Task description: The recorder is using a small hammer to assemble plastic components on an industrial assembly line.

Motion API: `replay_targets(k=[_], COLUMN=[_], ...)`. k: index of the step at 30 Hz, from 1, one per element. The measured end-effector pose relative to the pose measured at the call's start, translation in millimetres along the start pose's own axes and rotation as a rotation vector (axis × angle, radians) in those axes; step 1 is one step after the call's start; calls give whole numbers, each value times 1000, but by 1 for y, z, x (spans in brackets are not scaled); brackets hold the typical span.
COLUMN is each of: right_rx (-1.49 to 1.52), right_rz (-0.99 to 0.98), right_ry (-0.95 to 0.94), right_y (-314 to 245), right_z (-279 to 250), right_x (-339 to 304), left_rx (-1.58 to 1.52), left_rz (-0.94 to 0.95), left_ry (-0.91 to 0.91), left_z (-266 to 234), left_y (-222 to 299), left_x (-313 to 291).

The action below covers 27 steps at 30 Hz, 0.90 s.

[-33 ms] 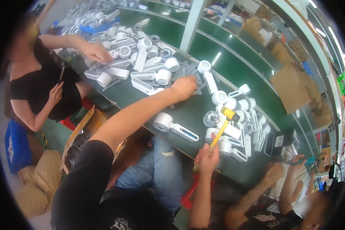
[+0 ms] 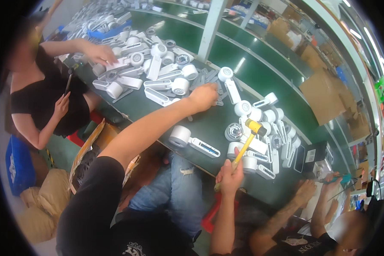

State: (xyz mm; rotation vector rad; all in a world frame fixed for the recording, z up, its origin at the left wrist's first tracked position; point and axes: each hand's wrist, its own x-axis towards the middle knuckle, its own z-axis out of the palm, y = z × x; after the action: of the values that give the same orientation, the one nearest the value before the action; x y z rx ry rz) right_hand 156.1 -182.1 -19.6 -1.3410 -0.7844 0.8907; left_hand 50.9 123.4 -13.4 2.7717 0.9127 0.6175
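My left hand (image 2: 204, 96) reaches across the green table with its fingers curled down at a pile of flat grey strips (image 2: 210, 76). The hand hides its own fingertips, so whatever is between them does not show. In my right hand (image 2: 232, 176), near the table's front edge, is a mallet (image 2: 244, 149) with a yellow handle and a yellow-and-black head, held upright. Between my arms lies one white device (image 2: 180, 135) with a round head and a long slotted handle, like a small handheld fan. More such white devices (image 2: 243, 108) lie heaped just beyond the mallet.
At the left, a co-worker's hand (image 2: 100, 53) is over a large heap of white devices (image 2: 136, 59); their other hand holds a dark-handled tool (image 2: 68, 83). At the right are a dark box (image 2: 320, 158) and another person's hands (image 2: 305, 192). A metal post (image 2: 210, 32) rises behind the table.
The co-worker's reaching hand at the left has drawn back a little to the left over the heap. My left hand and the mallet in my right hand stay practically where they were.
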Motion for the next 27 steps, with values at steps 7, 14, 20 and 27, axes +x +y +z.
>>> replay_targets(k=[7,14,20,27], right_rx=[60,57,-70,-276], right_rz=[-22,40,11,105], right_ry=[92,118,178,67], right_y=[9,-12,-30,-26], right_z=[-15,15,10,5], right_x=[2,-20,-15,24], left_rx=[-693,-1599,-366,-387], left_rz=[-291,-458,48,77], left_ry=[143,73,362,186], left_z=[-88,-55,-80,-49], left_y=[50,133,97,64], left_x=[-45,-167,-169,-163])
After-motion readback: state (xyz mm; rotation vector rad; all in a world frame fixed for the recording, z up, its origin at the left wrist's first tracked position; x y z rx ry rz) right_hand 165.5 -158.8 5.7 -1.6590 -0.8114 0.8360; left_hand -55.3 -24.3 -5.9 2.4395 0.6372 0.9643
